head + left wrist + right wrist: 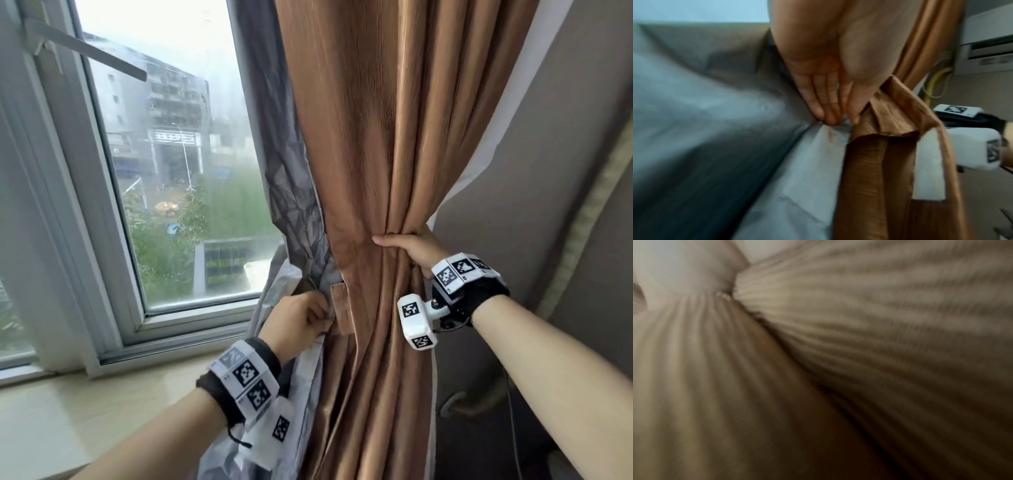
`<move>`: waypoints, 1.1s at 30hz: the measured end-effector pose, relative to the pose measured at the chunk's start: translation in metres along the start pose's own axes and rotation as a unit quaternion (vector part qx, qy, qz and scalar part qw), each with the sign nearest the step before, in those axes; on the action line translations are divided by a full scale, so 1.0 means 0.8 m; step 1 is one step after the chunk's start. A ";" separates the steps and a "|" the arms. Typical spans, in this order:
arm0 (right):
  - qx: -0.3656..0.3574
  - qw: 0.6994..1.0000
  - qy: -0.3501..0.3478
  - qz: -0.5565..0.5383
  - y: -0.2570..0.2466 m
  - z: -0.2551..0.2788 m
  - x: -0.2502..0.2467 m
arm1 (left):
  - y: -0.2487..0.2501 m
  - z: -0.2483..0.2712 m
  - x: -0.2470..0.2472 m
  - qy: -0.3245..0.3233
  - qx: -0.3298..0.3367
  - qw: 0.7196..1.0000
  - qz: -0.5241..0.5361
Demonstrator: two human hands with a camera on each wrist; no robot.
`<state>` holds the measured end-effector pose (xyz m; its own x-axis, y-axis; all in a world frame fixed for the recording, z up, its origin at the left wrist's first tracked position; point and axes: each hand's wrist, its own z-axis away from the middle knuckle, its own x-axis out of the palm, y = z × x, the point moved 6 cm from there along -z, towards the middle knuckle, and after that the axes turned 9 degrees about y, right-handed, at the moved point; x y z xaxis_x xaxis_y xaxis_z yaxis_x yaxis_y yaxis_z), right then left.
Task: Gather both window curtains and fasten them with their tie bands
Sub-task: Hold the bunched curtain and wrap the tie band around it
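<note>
A brown curtain (387, 137) with a grey-white lining (291, 192) hangs at the right of the window, bunched at mid-height. My right hand (407, 246) grips the bunched folds from the right, thumb across the front. My left hand (301, 322) pinches the lining edge beside a brown tie band (342, 311) that hangs against the curtain. In the left wrist view the left hand (836, 116) pinches the pale lining (818, 162) next to the brown band (890, 120). The right wrist view is filled with blurred curtain folds (838, 353); the right hand's fingers are hidden there.
The window (164, 164) with its white frame (102, 274) stands at the left, above a pale sill (85, 411). A grey wall (548, 205) with a patterned trim strip (589, 205) lies at the right. An air-conditioning unit (990, 48) shows in the left wrist view.
</note>
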<state>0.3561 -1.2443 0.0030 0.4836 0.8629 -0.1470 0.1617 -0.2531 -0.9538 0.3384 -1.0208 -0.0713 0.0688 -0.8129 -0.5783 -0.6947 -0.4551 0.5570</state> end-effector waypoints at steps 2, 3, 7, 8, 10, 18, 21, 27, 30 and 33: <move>0.002 1.000 -0.001 -0.002 0.000 0.002 0.000 | -0.001 0.000 -0.004 0.023 -0.006 0.998 0.054; 0.002 1.000 -0.002 -0.002 -0.001 0.002 0.001 | 0.005 -0.001 -0.005 0.028 0.010 0.998 0.060; 0.001 1.000 -0.004 -0.004 -0.002 0.005 0.003 | 0.026 -0.001 0.004 -0.018 0.063 0.993 0.101; 0.000 1.000 -0.002 -0.004 -0.002 0.005 0.002 | 0.028 0.000 0.006 -0.037 0.071 0.991 0.104; 0.000 1.000 -0.003 -0.001 -0.002 0.004 0.001 | 0.028 0.003 0.007 -0.059 0.078 0.988 0.121; 0.010 1.000 0.005 -0.010 0.002 0.003 0.000 | 0.052 0.010 0.015 -0.046 0.108 0.991 0.067; 0.005 1.000 0.005 -0.015 0.002 0.006 0.000 | 0.053 -0.001 0.010 -0.018 0.071 0.995 0.071; 0.002 1.000 0.000 -0.014 0.004 0.003 -0.002 | 0.063 -0.002 0.008 -0.039 -0.030 0.997 0.064; -0.004 1.000 0.002 -0.009 0.003 0.002 -0.002 | 0.058 -0.003 -0.004 -0.065 -0.075 0.995 -0.007; -0.003 1.000 -0.005 -0.005 0.003 0.001 0.001 | 0.048 -0.003 -0.023 -0.106 -0.128 0.986 0.013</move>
<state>0.3558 -1.2441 0.0000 0.4738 0.8693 -0.1405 0.1709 -0.2473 -0.9537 0.3122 -1.0240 -0.0376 -0.1168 -0.7442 -0.6577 -0.4893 -0.5332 0.6901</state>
